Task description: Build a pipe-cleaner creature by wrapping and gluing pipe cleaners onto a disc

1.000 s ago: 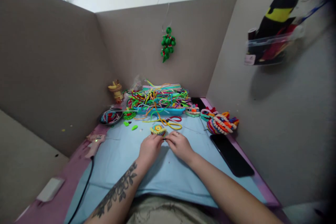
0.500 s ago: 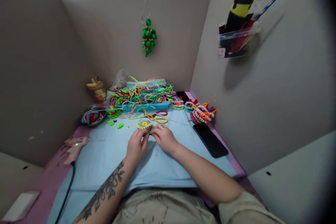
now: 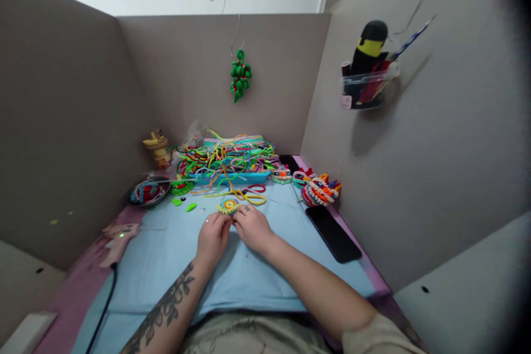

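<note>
Between my hands is a small coiled pipe-cleaner piece, yellow and orange at its centre with a pale yellow edge. My left hand closes on its lower left side, fingertips pinched. My right hand pinches the lower right side, its fingertips nearly meeting the left ones. The fingers hide the piece's near edge. Just beyond it, loose yellow and orange pipe cleaners curl on the blue cloth. To the left lie green leaf-shaped bits.
A blue tray heaped with pipe cleaners stands behind. At left are a round dish and a pink glue gun with a lit green light and cord. At right are a black phone and colourful woven pieces. Grey partitions surround the table.
My hands have drawn closer together at the piece's near edge. The camera has tilted up slightly, so the scene sits lower in view.
</note>
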{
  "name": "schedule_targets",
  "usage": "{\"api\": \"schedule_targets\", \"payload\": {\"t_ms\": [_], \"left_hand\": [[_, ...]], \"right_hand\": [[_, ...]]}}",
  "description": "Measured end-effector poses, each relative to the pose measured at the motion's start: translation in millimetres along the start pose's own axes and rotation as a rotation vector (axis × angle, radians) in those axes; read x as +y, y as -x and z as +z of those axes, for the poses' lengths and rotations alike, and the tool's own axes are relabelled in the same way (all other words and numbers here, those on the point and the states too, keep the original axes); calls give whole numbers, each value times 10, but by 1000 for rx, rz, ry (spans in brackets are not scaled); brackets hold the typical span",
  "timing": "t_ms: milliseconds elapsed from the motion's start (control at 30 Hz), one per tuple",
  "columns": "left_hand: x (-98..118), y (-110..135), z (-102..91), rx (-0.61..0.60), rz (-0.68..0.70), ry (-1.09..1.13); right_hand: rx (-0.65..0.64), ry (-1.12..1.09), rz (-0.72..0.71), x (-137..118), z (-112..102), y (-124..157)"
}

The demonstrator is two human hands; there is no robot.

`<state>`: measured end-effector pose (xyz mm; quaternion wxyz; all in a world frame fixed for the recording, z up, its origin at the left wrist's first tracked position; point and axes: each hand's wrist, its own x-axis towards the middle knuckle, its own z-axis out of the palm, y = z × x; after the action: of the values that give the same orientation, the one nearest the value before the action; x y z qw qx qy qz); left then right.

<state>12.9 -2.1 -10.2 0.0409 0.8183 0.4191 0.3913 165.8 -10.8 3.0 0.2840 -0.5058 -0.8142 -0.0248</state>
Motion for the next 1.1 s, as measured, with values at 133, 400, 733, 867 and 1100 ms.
{"api": "schedule_targets", "payload": {"t_ms": [133, 400, 733, 867, 1100], "left_hand": [[-1, 8, 0, -17, 16, -33], [35, 4, -45, -27, 65, -156], [3, 23, 16, 29, -49, 123], [30, 24, 38, -17, -93, 164], [128, 34, 104, -32, -91, 225]], "right_hand": [[19, -33, 19, 15, -4, 37], [38, -30, 25, 11, -16, 46], [148, -372, 177, 118, 76, 33], [270, -719, 315, 136, 130, -12], [189, -1474, 581, -1, 274, -42]]}}
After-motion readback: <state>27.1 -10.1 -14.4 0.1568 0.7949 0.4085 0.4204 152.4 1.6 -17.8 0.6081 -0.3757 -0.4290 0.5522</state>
